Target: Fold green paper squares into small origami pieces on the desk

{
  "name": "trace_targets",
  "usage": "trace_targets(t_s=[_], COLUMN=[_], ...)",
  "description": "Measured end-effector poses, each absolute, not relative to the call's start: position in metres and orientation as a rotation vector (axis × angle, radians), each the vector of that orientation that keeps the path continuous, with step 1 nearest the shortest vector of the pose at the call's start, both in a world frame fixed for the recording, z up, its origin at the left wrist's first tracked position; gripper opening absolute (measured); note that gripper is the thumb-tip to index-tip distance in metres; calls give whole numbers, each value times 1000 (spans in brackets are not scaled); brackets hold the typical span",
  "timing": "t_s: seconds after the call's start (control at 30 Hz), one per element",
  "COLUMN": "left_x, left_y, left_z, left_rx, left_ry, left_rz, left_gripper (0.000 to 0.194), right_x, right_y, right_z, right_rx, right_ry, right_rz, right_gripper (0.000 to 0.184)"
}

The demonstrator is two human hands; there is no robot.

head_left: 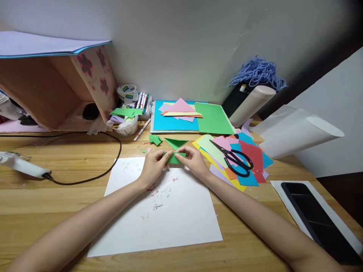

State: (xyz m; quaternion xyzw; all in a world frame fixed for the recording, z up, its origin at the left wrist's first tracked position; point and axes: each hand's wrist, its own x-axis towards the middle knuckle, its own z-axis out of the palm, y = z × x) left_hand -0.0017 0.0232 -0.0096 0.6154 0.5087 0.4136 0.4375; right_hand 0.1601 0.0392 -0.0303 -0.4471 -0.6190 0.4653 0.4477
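Note:
My left hand [154,166] and my right hand [194,160] pinch a small piece of green paper [176,158] between thumbs and fingers, just over the far edge of a white sheet [181,219]. Right behind it lies a folded green paper triangle [176,143]. Left of that triangle is a small clump of green paper [155,139]. Black-handled scissors [232,156] rest to the right of my right hand, on top of colored paper scraps [251,153]. Smudges of red, blue and black mark the white sheet under my hands.
Colored sheets [217,119] are stacked against the wall. Markers [142,101] and a small tub [126,126] of scraps stand left of them. A cardboard box [96,83], a black cable [120,147], a phone [317,219] and a white paper roll [297,132] surround the work area.

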Motion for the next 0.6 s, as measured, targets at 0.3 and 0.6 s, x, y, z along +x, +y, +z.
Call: trace_targets(t_s=[0.3,0.6], left_x=[-2,-2], left_y=[21,19], left_z=[-11,-11], left_rx=[1620,1651], left_ry=[1277,1338], left_rz=[977,1023], left_gripper=[35,37], right_x=[162,161], right_y=[38,37], right_z=[-28,-31], right_rx=[-1050,-1090], right_ry=[-1574,-1526], right_rz=[1127,1131], right_gripper=[12,17])
